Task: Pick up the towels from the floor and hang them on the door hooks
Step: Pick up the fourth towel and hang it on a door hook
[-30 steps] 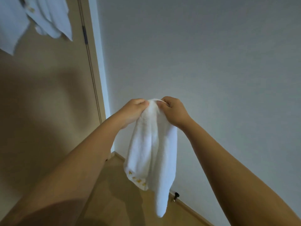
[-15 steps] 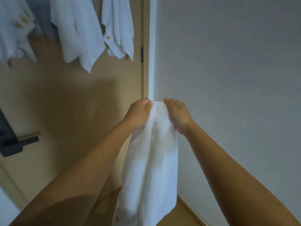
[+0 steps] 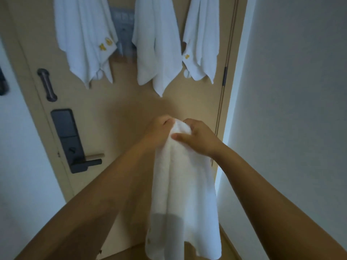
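Left hand [image 3: 159, 132] and right hand [image 3: 199, 137] both gripped tight on white towel [image 3: 184, 184], bunched at its top. Three hung towels [image 3: 157, 44] on door [image 3: 116, 119].

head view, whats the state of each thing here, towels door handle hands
held towel: off the floor, hanging from both hands, not yet hooked
left towel: hanging on the door
middle towel: hanging on the door
right towel: hanging on the door
door: closed
lever handle: level
left hand: gripping the held towel's top
right hand: gripping the held towel's top
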Demonstrator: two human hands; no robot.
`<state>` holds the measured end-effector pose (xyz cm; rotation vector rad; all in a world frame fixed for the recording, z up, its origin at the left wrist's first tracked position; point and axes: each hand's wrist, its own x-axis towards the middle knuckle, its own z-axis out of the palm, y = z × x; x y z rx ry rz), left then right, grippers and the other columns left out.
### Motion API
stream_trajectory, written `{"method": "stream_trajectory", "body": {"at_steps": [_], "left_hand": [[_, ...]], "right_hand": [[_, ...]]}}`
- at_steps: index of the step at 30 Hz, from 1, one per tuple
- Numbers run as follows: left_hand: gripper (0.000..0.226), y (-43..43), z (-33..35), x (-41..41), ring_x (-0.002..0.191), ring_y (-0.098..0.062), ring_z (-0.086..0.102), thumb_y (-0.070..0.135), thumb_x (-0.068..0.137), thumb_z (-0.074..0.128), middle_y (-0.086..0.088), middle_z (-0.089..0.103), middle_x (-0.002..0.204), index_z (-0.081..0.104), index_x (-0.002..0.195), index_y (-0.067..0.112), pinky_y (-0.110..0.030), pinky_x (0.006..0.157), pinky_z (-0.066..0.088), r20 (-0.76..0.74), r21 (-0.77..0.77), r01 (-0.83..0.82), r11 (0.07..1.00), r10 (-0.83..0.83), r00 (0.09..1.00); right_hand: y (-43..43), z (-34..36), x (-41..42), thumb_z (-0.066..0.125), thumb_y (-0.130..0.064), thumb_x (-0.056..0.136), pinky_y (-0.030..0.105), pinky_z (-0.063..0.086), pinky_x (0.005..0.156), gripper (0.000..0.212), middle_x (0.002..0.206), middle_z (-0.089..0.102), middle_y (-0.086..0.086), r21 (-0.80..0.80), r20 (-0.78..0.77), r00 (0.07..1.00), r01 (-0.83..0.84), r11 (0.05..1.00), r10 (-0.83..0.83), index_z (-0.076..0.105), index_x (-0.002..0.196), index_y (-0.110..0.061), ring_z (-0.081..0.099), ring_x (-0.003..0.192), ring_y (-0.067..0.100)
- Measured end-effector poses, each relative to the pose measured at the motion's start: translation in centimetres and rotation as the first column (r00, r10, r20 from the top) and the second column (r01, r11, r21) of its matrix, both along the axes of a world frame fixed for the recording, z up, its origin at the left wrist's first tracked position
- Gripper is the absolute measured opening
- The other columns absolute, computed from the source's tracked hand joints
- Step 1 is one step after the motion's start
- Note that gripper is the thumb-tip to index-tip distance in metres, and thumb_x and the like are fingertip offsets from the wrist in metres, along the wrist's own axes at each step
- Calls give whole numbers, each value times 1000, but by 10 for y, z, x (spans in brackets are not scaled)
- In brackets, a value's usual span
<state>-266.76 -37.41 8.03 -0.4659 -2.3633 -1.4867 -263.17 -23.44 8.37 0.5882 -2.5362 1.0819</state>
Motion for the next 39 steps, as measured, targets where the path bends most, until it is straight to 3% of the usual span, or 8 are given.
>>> {"method": "stream_trajectory", "body": {"at_steps": [5, 10, 14, 18, 24, 28, 33, 39], "left_hand": [[23, -37, 16, -25, 77, -13, 48, 16, 96, 41, 7, 53, 71, 59, 82, 13, -23, 63, 37, -50, -39, -148, 988, 146, 988], [32, -78, 35, -50, 72, -14, 50, 18, 97, 41, 4, 54, 70, 58, 70, 18, -29, 74, 38, -96, 49, -234, 971, 237, 967], [40, -103, 37, -62, 67, -13, 48, 21, 97, 42, 4, 52, 65, 52, 59, 22, -27, 67, 38, -118, 95, -346, 934, 355, 927], [35, -125, 37, -76, 57, -5, 42, 27, 98, 41, 5, 47, 62, 51, 71, 8, -18, 56, 34, -240, -1, -467, 884, 453, 858], [27, -165, 38, -96, 51, -6, 42, 35, 91, 54, 7, 46, 59, 50, 84, 9, -11, 50, 35, -408, -265, -536, 802, 410, 816], [21, -190, 45, -122, 53, -2, 41, 29, 87, 61, 15, 40, 61, 42, 81, 23, -12, 50, 31, -462, -370, -521, 769, 334, 821], [29, -214, 71, -157, 68, -20, 50, 33, 84, 38, 3, 52, 74, 56, 85, 9, -27, 61, 38, -586, -408, -494, 768, 195, 786], [30, -221, 118, -229, 91, -31, 62, 7, 72, 48, -16, 68, 94, 62, 98, 6, -42, 74, 50, -793, -602, -718, 350, -155, 589]], "right_hand": [[-33, 16, -58, 56, -30, 91, 9, 36, 57, 19, 69, 54, -14, -66, -36, 989, -143, 987, 141, 57, 73, -25, 50, 63, -2], [-71, 33, -110, 43, -58, 88, 29, 44, 92, 36, 103, 66, -9, -40, -81, 972, -222, 974, 219, 63, 105, -35, 60, 96, 9], [-97, 46, -132, 43, -41, 95, 0, 38, 70, 34, 95, 67, 4, -32, -82, 934, -352, 935, 349, 65, 101, -16, 58, 77, 5], [-134, 43, -154, 50, -25, 95, 20, 43, 72, 27, 81, 64, 14, -274, -53, 874, -477, 835, 482, 64, 95, -3, 58, 70, 19], [-171, 45, -194, 53, -21, 94, 34, 47, 79, 29, 91, 65, 21, -360, -56, 860, -491, 794, 507, 63, 96, 6, 62, 86, 32], [-190, 50, -220, 47, -28, 96, 44, 46, 98, 21, 87, 66, 3, -324, -43, 884, -454, 830, 466, 65, 87, -20, 63, 88, 20], [-203, 64, -246, 45, -42, 94, 38, 51, 82, 39, 80, 65, 6, -138, -206, 945, -286, 948, 255, 64, 82, -11, 62, 78, 19], [-208, 94, -268, 52, -18, 94, 1, 38, 59, 25, 69, 53, -13, -324, -242, 959, -225, 919, 149, 58, 70, -20, 53, 62, -8]]}}
